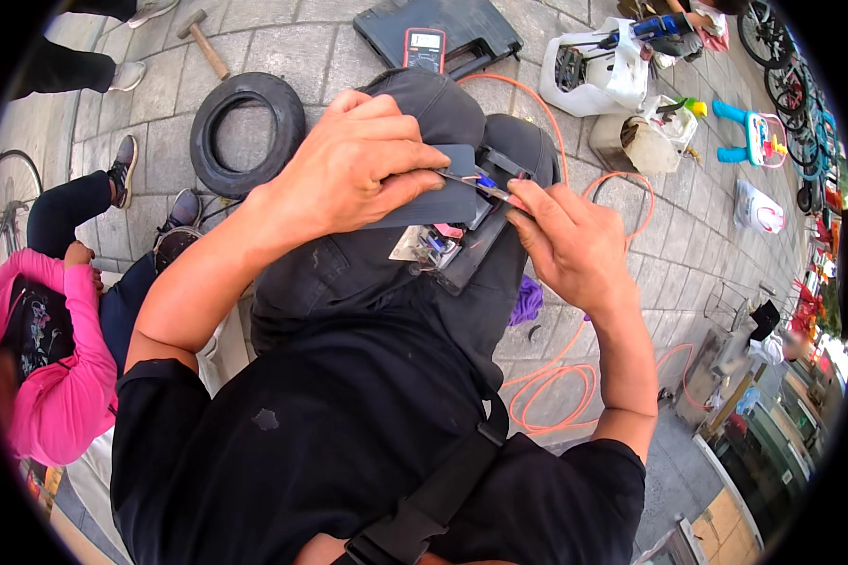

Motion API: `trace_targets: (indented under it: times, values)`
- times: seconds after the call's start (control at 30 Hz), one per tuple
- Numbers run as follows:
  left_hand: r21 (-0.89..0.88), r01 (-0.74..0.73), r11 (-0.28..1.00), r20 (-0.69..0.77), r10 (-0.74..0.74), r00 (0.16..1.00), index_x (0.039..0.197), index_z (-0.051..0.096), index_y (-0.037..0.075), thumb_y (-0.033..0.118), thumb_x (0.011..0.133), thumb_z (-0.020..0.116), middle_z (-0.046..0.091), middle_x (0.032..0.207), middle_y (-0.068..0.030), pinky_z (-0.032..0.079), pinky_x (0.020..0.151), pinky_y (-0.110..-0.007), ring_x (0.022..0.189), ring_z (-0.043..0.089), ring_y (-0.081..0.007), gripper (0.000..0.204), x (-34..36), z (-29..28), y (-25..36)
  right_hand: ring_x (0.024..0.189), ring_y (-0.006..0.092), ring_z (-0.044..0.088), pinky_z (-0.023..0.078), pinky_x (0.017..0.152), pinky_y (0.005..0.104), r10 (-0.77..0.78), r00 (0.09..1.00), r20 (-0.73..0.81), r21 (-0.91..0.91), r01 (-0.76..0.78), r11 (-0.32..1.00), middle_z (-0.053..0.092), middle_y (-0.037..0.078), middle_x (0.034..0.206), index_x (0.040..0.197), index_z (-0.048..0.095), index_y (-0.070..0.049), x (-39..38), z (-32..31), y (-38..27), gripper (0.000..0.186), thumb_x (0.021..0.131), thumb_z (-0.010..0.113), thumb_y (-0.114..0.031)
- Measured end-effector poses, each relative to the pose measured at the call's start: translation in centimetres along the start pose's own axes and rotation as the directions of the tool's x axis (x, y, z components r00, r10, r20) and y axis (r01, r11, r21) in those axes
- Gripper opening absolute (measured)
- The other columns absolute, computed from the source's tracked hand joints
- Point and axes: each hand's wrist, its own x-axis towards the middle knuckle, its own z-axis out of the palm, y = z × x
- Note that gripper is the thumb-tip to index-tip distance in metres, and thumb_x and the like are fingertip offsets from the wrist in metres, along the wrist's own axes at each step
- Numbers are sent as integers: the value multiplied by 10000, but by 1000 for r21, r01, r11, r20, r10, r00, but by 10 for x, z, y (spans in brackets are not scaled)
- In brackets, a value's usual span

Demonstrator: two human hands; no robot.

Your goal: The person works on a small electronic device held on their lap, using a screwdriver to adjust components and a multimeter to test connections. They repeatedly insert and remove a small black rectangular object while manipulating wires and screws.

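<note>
Above my lap, both hands hold one thin, dark, strip-like piece [481, 184], whose kind I cannot make out; a reddish bit shows at its right end. My left hand [363, 165] pinches the left end between thumb and fingers. My right hand [570, 235] is closed on the other end, fingertips together. Just beneath lies an opened dark casing [476, 254] with wires and small parts inside, resting on my thighs. A flat dark grey panel [457, 160] sits beside it, partly behind my left hand. Something small and blue [485, 180] shows close to the strip.
Ahead are a red-edged multimeter [424, 49] and a black tool case [476, 24]. A tire [248, 135] and a hammer [203, 45] lie to the left, near a seated person in pink [66, 377]. An orange hose [561, 400] and white containers [598, 80] are on the right.
</note>
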Motion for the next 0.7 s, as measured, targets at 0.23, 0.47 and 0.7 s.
trace_targets:
  times: [0.23,0.47,0.7]
  values:
    - [-4,3,1000,2,-3,1000,1070,850,110,150,815,923,664,833,6,452,880,-380,872,643,-216,268,0,1,-1,674,246,660,482,544,412,-17,1000,10,-23,18,1000,576,50,802,1275,719,-89,4,1,0,364,943,838,-179]
    - [19,24,1000,43,-25,999,1073,850,111,147,837,908,676,842,0,456,884,-381,874,651,-218,245,1,-4,1,676,240,661,489,551,407,-15,1000,2,-35,15,999,581,43,800,1275,724,-99,2,-2,2,363,942,837,-192]
    - [14,17,1000,22,-18,1000,1071,849,114,142,841,903,672,840,-1,458,890,-380,874,655,-220,237,-1,-3,1,681,239,663,497,561,414,8,1000,-7,-34,-8,999,580,35,792,1280,727,-117,-4,-2,3,373,933,845,-184]
